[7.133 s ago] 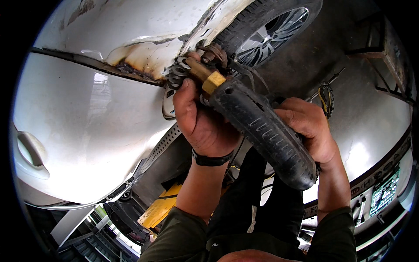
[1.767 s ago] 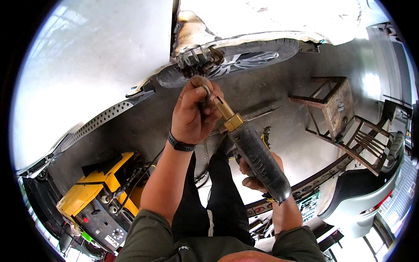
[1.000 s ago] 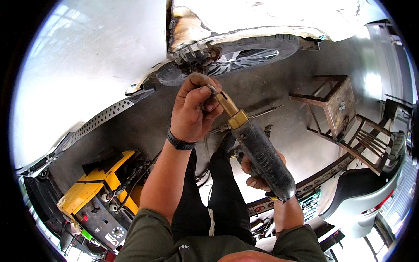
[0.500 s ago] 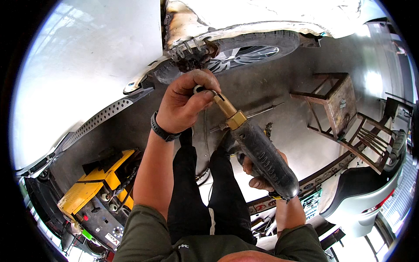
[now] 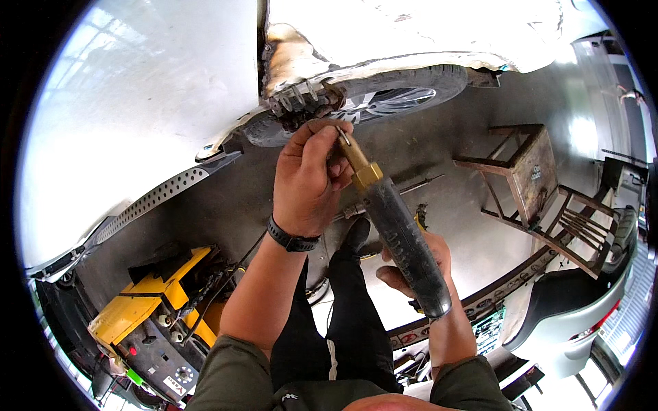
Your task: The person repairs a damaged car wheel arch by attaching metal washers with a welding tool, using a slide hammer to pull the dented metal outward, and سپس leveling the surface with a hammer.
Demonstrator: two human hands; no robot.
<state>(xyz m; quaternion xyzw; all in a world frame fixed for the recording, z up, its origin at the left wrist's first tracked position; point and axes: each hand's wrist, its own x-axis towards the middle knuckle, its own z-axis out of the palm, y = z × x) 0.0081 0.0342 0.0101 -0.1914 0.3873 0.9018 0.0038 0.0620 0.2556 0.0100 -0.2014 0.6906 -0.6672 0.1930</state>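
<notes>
A welding gun with a black cylindrical body (image 5: 406,250) and a slotted brass tip (image 5: 355,152) slants up and left before me. My right hand (image 5: 428,268) is closed on the gun from below; the body hides most of its grip. My left hand (image 5: 310,171), with a black watch on the wrist, is closed in a pinch at the slot. A thin bright edge of a metal ring shows there; fingers hide the rest. Just beyond stands a row of metal pull rings (image 5: 295,103) on the scorched edge of the white car panel (image 5: 384,34).
Below the panel is the car's wheel (image 5: 394,99). A metal stool (image 5: 534,178) stands at right, beside a slatted wooden frame (image 5: 586,226). At left is a yellow machine (image 5: 147,301) with cables. A long rod (image 5: 411,187) lies on the floor beyond my foot.
My left hand has turned, and the ring that showed between its fingers is now mostly hidden in the brass tip's slot. The gun has shifted slightly and stands a little steeper.
</notes>
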